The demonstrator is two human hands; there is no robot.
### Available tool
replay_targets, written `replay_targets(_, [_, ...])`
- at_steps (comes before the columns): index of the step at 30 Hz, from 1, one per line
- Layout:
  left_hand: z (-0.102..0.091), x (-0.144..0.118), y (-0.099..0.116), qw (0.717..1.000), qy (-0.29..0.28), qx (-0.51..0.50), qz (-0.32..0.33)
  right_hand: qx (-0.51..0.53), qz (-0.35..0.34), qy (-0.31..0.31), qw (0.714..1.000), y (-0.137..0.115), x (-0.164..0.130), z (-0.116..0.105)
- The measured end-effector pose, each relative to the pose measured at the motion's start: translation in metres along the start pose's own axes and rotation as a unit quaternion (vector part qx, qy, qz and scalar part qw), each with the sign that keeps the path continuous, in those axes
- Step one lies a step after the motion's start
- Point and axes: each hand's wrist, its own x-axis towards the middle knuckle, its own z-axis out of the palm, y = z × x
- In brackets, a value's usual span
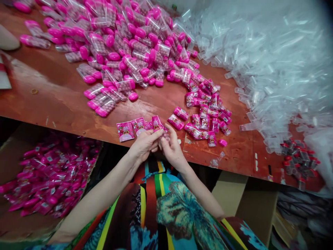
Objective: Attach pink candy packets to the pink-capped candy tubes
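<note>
Left hand [145, 143] and right hand [172, 146] pinched what looked like a clear plastic tube of pink beads [165, 135], mostly hidden, at the near edge of the red-brown wooden bench [62, 95]; I judged it light, stiff and slippery, best gripped along its sides.
</note>
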Motion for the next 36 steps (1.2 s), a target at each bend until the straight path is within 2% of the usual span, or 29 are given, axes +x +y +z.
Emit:
replay_targets(2, [-0.001,0.001,-0.003,1.0,0.008,-0.012,0.0,-0.05,-0.004,0.014,0.999,-0.002,0.001,0.002])
replay_targets(3, [-0.001,0.001,-0.005,1.0,0.01,-0.018,0.002,-0.039,0.01,0.004,0.999,-0.004,0.002,0.003])
replay_targets(7, [-0.003,0.0,-0.008,0.999,-0.009,-0.039,0.014,0.1,0.075,-0.047,0.991,-0.014,0.005,0.004])
replay_targets(10, [-0.005,0.0,-0.005,0.998,-0.025,-0.058,0.013,0.121,0.096,-0.057,0.986,-0.017,0.007,0.002])
replay_targets(13, [-0.006,0.003,-0.001,0.997,-0.011,-0.072,0.007,0.072,0.077,-0.042,0.994,-0.014,0.008,-0.001])
replay_targets(17, [-0.007,0.01,0.0,0.995,0.06,-0.073,0.032,0.005,0.047,-0.043,0.998,-0.009,0.005,-0.002])
replay_targets(20, [-0.005,0.013,-0.002,0.991,0.094,-0.085,0.035,-0.035,0.026,-0.028,0.999,-0.007,0.001,0.0])
replay_targets(27, [0.001,0.012,-0.002,0.988,0.112,-0.106,0.014,-0.098,-0.01,-0.036,0.994,-0.004,-0.007,-0.001])
replay_targets(33, [0.002,0.011,-0.002,0.986,0.111,-0.122,-0.037,-0.175,-0.039,-0.069,0.981,-0.004,-0.01,-0.008])
replay_targets(36, [0.005,0.008,-0.004,0.988,0.134,-0.082,-0.008,-0.176,-0.046,-0.084,0.98,-0.006,-0.011,-0.008])
